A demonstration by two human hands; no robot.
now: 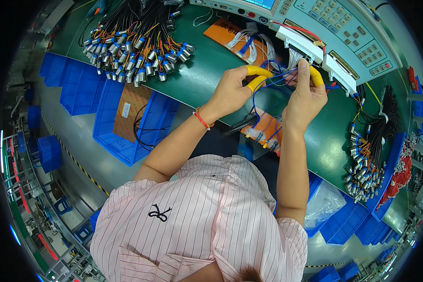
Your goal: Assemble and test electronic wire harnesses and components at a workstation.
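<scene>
Both hands are raised over the bench in front of the test instrument point(333, 28). Yellow finger covers sit on the thumb and forefinger of my left hand point(234, 90), which pinches thin blue wires point(278, 75). My right hand point(305, 96), with a yellow cover on one finger, has its fingers closed around the same wires near a white connector block point(300, 43). White wires run down from that block. An orange board point(239, 41) with bundled white wires lies behind my hands. Below them, another orange board point(264, 129) carries small connectors and blue wires.
A large heap of cables with metal-ended connectors point(136, 51) covers the bench's left part. A second bundle point(362, 164) lies at the right, beside red-and-white parts point(400, 176). Blue bins point(122, 138) hang along the green bench's point(192, 89) front edge.
</scene>
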